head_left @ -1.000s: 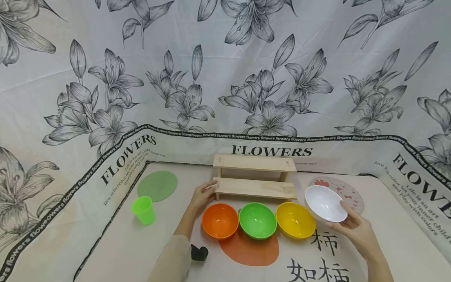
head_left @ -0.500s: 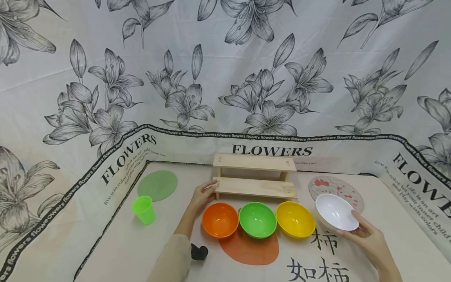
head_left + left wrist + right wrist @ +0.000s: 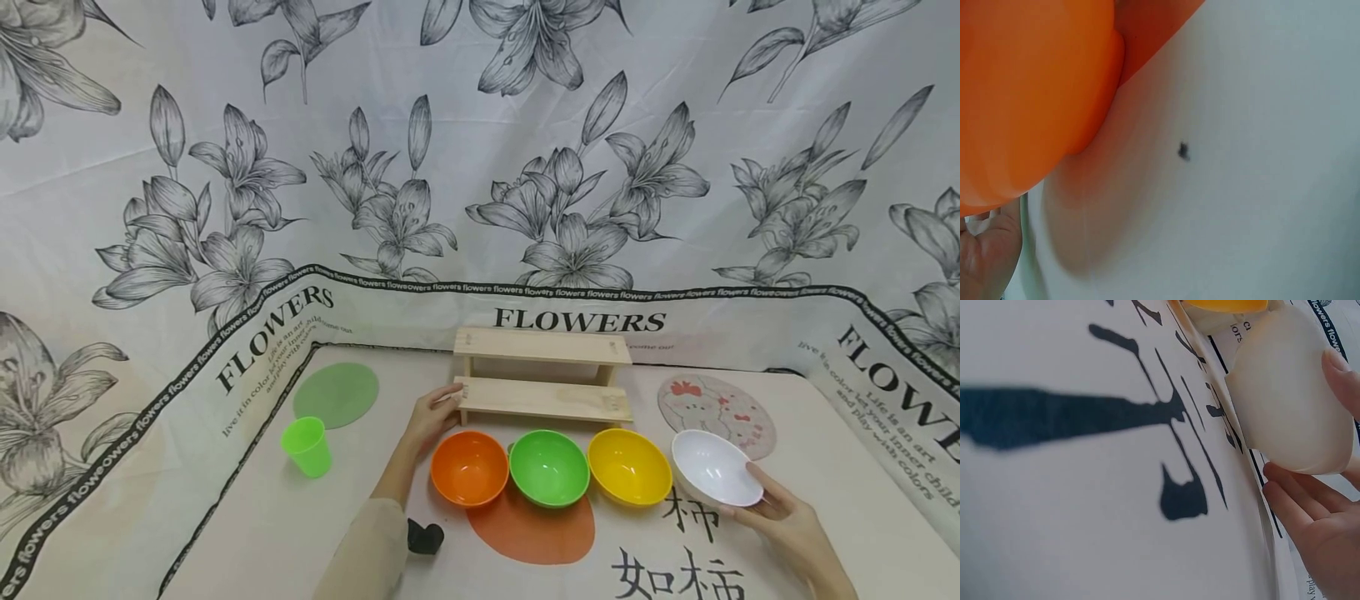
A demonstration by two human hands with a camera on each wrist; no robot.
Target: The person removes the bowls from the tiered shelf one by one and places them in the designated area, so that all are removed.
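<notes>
My right hand (image 3: 787,521) holds a white bowl (image 3: 712,467) by its right side, thumb on the rim and fingers underneath. In the right wrist view the white bowl (image 3: 1291,394) shows its outside, gripped at the edge; whether its base touches the table I cannot tell. Its left rim comes right beside the yellow bowl (image 3: 630,468). A green bowl (image 3: 549,468) and an orange bowl (image 3: 469,468) continue that row leftward. My left hand (image 3: 432,417) grips the left end of a two-tier wooden stand (image 3: 543,400); in the left wrist view the orange bowl (image 3: 1029,81) hides its fingertips.
A light green cup (image 3: 307,447) stands at the left, near a green round print (image 3: 336,395). A round cartoon print (image 3: 716,408) lies behind the white bowl. A small black object (image 3: 425,537) sits by my left sleeve. Flowered cloth (image 3: 480,192) hangs behind the table.
My right hand has moved the white bowl rightward, then lower and toward me, uncovering more of the cartoon print. The left hand, stand and other bowls stay put.
</notes>
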